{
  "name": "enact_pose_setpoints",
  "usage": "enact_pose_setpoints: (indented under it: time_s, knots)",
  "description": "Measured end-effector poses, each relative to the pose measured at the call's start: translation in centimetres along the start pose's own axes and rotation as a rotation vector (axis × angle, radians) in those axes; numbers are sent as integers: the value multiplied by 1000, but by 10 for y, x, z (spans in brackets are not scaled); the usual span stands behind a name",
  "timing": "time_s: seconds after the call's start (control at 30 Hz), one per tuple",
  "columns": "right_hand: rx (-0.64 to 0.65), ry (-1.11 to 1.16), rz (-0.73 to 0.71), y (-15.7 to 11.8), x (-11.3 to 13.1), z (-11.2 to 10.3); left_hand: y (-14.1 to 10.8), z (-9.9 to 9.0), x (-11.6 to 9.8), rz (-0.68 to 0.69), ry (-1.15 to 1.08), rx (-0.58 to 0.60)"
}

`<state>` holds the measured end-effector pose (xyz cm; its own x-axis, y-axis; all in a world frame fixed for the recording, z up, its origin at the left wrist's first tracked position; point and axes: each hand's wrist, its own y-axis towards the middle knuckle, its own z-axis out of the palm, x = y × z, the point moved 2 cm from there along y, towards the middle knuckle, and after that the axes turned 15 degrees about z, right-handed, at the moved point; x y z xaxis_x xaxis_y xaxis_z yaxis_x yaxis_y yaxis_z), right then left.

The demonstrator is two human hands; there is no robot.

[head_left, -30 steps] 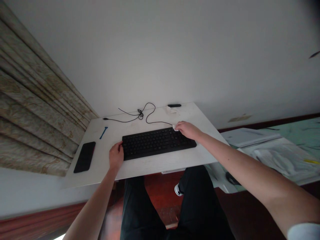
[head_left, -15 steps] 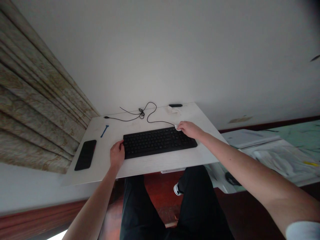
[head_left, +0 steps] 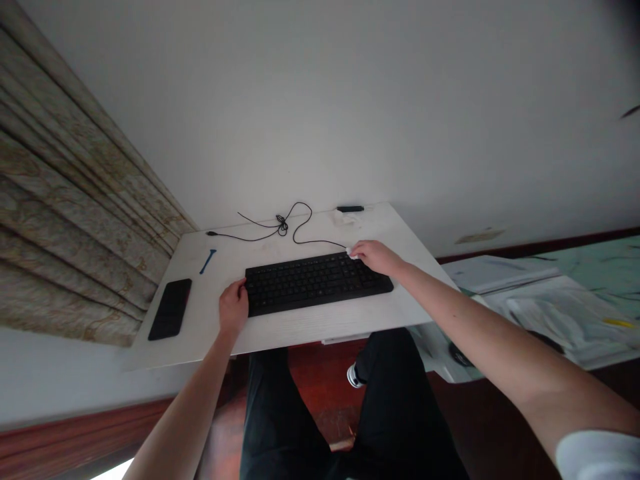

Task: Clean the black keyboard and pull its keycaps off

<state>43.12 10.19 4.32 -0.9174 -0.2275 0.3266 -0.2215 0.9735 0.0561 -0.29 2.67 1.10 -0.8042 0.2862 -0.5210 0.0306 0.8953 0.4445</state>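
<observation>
Drew the right forearm (head_left: 483, 333) a touch toward 9 o'clock, brought more of the white sleeve (head_left: 600, 457) into view at 4 o'clock, and uncovered a dark, indistinct item (head_left: 549, 343) beyond the arm, between 3 and 4 o'clock.

keyboard (head_left: 317, 283) on table (head_left: 310, 325), phone (head_left: 171, 309) left, cable (head_left: 282, 225) behind

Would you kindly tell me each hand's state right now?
Left hand: touching the left edge of the keyboard, grip unclear.
Right hand: closed, holding a white tissue.
</observation>
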Motion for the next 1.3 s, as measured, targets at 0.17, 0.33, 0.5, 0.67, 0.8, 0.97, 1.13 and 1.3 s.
enact_pose_setpoints:
  time_s: [0.17,0.33,0.5,0.67,0.8,0.97,1.13,1.3]
  knots:
    - [-11,35,70,-9,-27,-7,-1,1,2,-14,-4,5]
    - [-37,102,159,-16,-47,-12,-1,2,4,-23,-11,9]
    - [-62,92,210,-17,-51,-11,-1,1,3,-12,-14,1]
    - [-90,126,224,-22,-58,-7,-1,1,3,-13,-30,3]
    - [-128,183,242,-28,-64,-3,-1,2,4,-17,-24,4]
    - [-147,232,240,-38,-65,-3,-1,2,5,-14,-32,-3]
    - [-132,261,211,-51,-62,-4,-1,2,4,-15,-40,-3]
    - [-125,273,180,-67,-59,-3,-1,1,3,-18,-34,-4]
